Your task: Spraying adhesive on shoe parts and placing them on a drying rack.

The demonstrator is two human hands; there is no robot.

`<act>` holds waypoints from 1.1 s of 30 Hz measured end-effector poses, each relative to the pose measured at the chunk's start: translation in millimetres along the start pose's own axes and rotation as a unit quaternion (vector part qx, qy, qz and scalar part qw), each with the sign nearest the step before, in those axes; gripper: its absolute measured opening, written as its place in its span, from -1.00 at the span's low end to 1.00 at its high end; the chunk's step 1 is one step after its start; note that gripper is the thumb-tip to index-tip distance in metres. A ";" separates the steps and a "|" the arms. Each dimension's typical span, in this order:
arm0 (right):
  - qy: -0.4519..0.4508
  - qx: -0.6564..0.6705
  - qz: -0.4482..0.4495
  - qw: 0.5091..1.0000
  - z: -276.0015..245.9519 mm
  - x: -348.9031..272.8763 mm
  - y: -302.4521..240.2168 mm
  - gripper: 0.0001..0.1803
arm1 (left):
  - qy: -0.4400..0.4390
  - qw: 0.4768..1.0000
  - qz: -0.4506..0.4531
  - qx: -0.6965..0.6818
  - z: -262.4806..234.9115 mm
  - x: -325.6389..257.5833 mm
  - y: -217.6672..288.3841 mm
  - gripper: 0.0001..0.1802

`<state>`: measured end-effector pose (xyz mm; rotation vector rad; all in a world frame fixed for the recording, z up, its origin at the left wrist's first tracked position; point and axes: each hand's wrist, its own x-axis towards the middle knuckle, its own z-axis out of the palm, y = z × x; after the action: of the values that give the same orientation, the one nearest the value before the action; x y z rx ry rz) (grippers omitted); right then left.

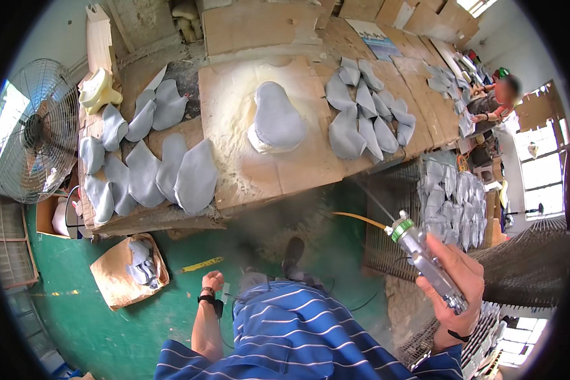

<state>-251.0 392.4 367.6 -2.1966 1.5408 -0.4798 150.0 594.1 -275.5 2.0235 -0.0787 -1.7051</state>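
- The right hand (457, 288), at about four o'clock in the view, is wrapped around a metal spray gun (424, 259), fingers closed on its body.
- The spray gun tilts up toward ten o'clock; its nozzle end has a green ring, and a yellow hose (359, 218) runs off from there toward nine o'clock.
- The left hand (212, 280), near six o'clock, hangs by the person's side curled into a loose fist; it holds nothing that can be seen, and a dark band sits on the wrist.
- Well above both hands, toward twelve o'clock, a wooden surface (297, 164) carries a grey shoe-shaped piece (276, 120) lying on a pale powdery patch.
- More grey pieces lie overlapped in a left group (149, 168) at ten o'clock and a right group (367, 114) at one o'clock.
- A wire rack (453, 202) at three o'clock, just beside the gun, holds further grey pieces.
- A brown paper bag (123, 272) lies on the green floor (171, 316) at eight o'clock, near the left hand.
- A standing fan (35, 133) is at nine o'clock.
- Another person (497, 101) works at two o'clock.
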 end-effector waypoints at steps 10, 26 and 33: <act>-0.003 -0.017 -0.012 1.000 33.1 -5.6 -57.9 -0.37 | 0.006 0.994 0.054 0.095 -30.7 5.1 12.2 -0.59; -0.021 -0.048 -0.026 0.998 57.3 -51.6 -108.1 -0.44 | -0.150 0.988 0.041 0.019 -83.1 63.8 -101.0 -0.61; -0.008 -0.034 0.013 0.999 49.0 -71.5 -82.8 -0.49 | -0.062 0.997 -0.011 0.047 -68.9 59.8 -54.2 -0.64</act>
<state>-183.7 491.5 365.3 -2.2217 1.5975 -0.4080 213.6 643.4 -344.7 1.9898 -0.1818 -1.8729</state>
